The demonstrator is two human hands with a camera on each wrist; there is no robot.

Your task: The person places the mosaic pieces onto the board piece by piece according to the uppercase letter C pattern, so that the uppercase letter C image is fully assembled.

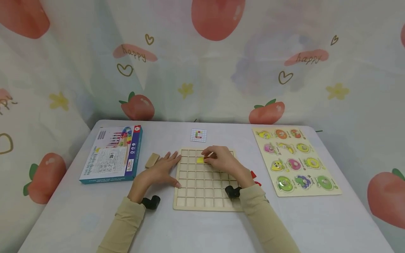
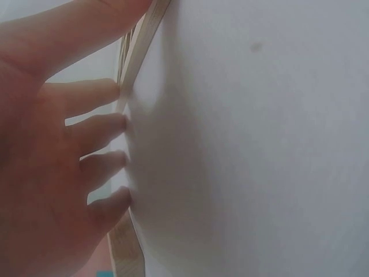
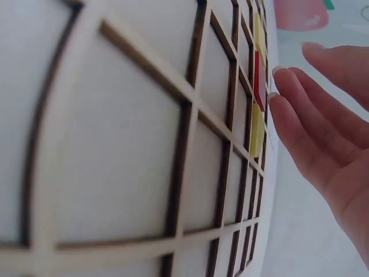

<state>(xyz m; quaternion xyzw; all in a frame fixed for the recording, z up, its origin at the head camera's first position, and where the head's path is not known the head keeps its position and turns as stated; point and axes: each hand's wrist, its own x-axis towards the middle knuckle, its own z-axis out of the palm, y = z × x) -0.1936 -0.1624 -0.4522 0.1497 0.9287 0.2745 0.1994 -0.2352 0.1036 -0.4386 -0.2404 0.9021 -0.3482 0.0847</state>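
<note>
A wooden grid board [image 1: 187,202] lies on the table. My left hand [image 1: 162,169] rests with spread fingers beside its left edge, the thumb tip touching the rim. In the left wrist view, straight fingers [image 2: 95,130] point towards the tabletop. My right hand [image 1: 223,161] is over the board's upper part, next to a yellow tile [image 1: 200,160]. The right wrist view shows a red tile [image 3: 259,81] on the grid between yellow tiles, one being the nearer yellow tile [image 3: 255,133]. The right fingertips [image 3: 278,72] are close to the red tile; whether they touch it is unclear.
A small pattern card [image 1: 198,135] lies behind the board. A wooden block [image 1: 152,160] sits near my left fingers, with a boxed set [image 1: 110,154] farther left. Red pieces [image 1: 253,174] are partly hidden by my right wrist. A fruit puzzle board [image 1: 295,160] lies right.
</note>
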